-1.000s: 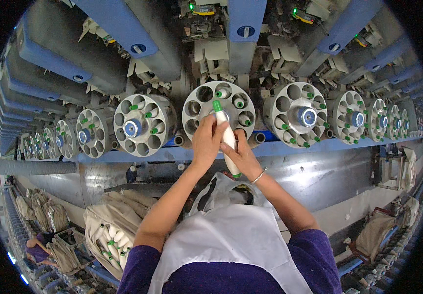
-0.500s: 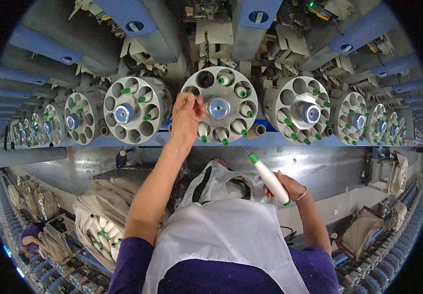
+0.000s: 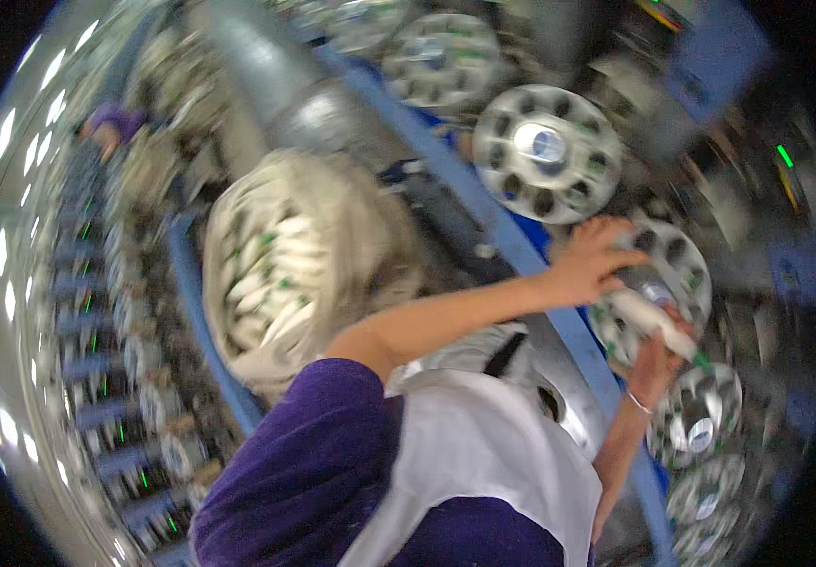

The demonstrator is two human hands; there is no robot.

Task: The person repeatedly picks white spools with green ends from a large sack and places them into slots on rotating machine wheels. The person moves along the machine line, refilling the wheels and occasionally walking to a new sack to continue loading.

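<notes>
A white yarn bobbin [image 3: 642,310] with a green tip lies across my right hand [image 3: 661,352], whose fingers are closed round it. Its green end points down to the right. By the bobbin's other end, my left hand [image 3: 595,260] has its fingers spread; blur hides whether they touch it. Behind both hands is a round magazine [image 3: 694,267] with holes round its rim, partly covered by the hands and bobbin. Another round magazine [image 3: 540,184] with a shiny hub sits just above my left hand.
To the left, a large beige cloth sack [image 3: 379,250] holds several white bobbins with green tips. A blue rail [image 3: 512,250] runs slantwise under the row of magazines. A person in a purple sleeve [image 3: 117,123] is at the far upper left.
The view has swung left and tilted, bringing the sack closer to the middle. My left hand has left the magazine's face; the bobbin in my right hand now lies between both hands.
</notes>
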